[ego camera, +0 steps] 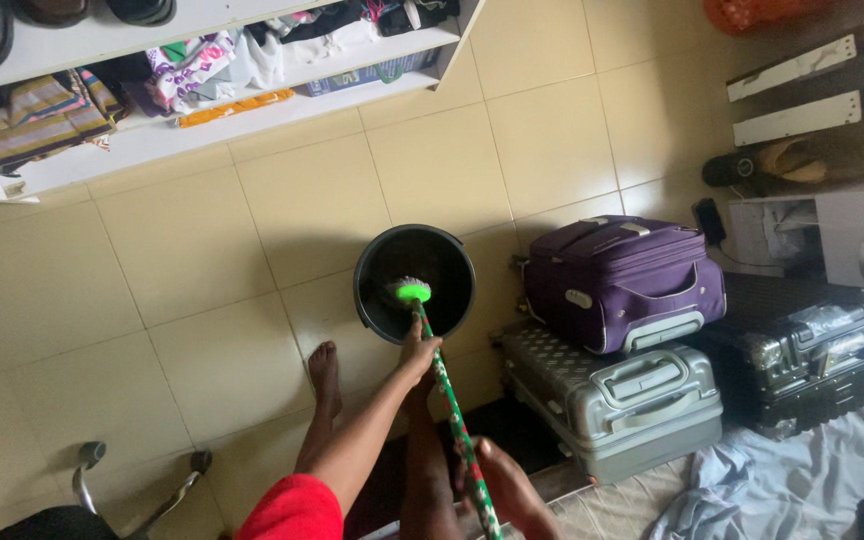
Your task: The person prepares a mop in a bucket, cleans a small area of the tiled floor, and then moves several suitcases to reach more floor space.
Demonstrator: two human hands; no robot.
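Both hands grip a mop handle (455, 420): the left hand (420, 355) near the black bucket (452, 262), the right hand (505, 487) farther back. The green mop head (413, 291) sits inside the bucket, beside a purple suitcase (620, 280).

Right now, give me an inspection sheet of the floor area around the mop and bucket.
Surface: cream tiled floor, no puddle visible.
Job's things: mop with green head dipped in black bucket.
Clutter: purple suitcase on silver suitcase, dark hard case beside them.
Grippers: left hand grips upper pole; right hand grips lower pole.
Cables: black plug by the cases, its lead unclear.
Surroundings: white shelves with clothes, metal chair legs, light sheet, bare feet near bucket.
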